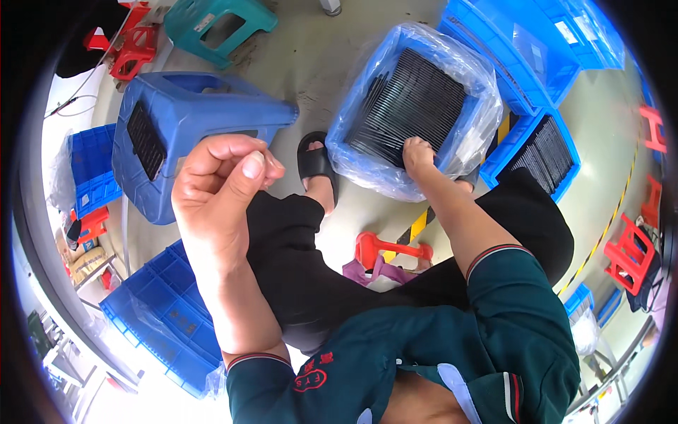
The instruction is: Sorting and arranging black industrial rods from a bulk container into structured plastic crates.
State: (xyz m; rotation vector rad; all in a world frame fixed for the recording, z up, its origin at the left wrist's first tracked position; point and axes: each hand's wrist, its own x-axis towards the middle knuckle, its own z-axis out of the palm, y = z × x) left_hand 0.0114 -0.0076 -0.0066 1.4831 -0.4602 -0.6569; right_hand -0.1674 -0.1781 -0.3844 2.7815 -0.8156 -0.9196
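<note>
My left hand (pixel 222 187) is raised beside the blue plastic stool (pixel 187 116), its fingers curled and the thumb pressed to them. Whatever the pinch holds, if anything, is too small to make out. A black rectangular piece with a grid-like surface (pixel 146 141) lies on the stool's seat. My right hand (pixel 419 154) reaches into a blue crate (pixel 347 127) lined with clear plastic film (pixel 462 148). Its curled fingers touch the near edge of a tightly packed row of thin black plates (pixel 417 95); the fingertips are partly hidden.
Another blue crate (pixel 575 152) with black plates stands at right, below larger blue crates (pixel 515 53). A green stool (pixel 244 21) is at far left. A red stool (pixel 395 247) stands between my legs. Further blue crates (pixel 159 304) are at left.
</note>
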